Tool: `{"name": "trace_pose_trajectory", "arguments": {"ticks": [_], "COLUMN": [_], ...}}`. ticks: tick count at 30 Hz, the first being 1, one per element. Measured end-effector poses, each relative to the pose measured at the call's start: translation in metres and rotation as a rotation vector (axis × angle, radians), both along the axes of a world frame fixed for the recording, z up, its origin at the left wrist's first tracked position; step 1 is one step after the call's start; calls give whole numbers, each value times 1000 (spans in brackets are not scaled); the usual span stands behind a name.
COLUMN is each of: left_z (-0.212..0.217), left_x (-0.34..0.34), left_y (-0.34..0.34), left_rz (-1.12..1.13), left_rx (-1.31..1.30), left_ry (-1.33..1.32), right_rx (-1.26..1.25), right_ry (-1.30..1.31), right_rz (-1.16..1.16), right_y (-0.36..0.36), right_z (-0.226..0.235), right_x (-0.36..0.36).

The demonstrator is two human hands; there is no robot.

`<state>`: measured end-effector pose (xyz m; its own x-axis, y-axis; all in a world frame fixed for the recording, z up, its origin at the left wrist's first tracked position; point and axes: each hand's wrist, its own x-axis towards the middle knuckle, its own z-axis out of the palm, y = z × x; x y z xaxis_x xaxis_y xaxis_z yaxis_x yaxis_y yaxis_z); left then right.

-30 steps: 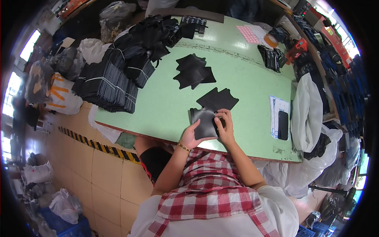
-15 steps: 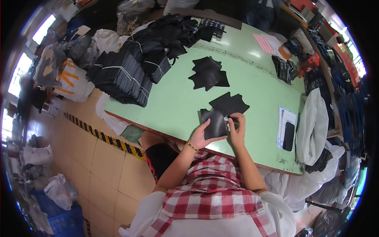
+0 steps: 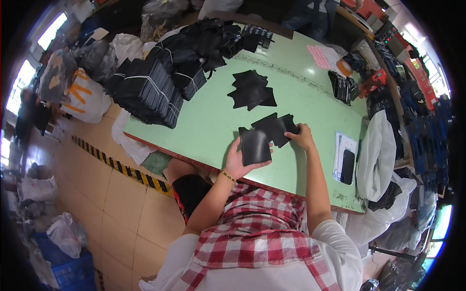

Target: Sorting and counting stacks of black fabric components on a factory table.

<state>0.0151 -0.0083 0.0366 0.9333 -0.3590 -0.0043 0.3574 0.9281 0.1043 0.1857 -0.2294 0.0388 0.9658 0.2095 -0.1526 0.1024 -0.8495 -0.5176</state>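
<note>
My left hand grips a smooth black leather-like piece with notched edges, thumb along its left side and fingers underneath. Just beyond it, my right hand pinches the right-hand edge of another black piece, which overlaps a further black piece lying on the green tabletop. Farther back, a small fanned pile of similar black pieces rests on the table.
Bundled stacks of black pieces crowd the table's left side. At the right lie a phone on papers, a white plastic bag, a red tape dispenser and small black packs. A person stands beyond the far edge.
My right hand has moved from the held piece out to the right, onto the pieces on the table. My left hand keeps its piece, shifted slightly left. The person beyond the table has moved left.
</note>
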Motion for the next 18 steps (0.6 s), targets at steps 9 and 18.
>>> {"name": "trace_pose_trajectory", "arguments": {"ticks": [9, 18], "left_z": [-16, -27], "left_x": [-4, -3], "left_y": [6, 7], "left_rz": [19, 29], "left_rx": [83, 28], "left_ry": [30, -34], "right_rx": [503, 499], "right_ry": [-383, -417], "right_rz": [-69, 27], "right_y": [-14, 22], "right_z": [-9, 80], "right_x": [-31, -62]}}
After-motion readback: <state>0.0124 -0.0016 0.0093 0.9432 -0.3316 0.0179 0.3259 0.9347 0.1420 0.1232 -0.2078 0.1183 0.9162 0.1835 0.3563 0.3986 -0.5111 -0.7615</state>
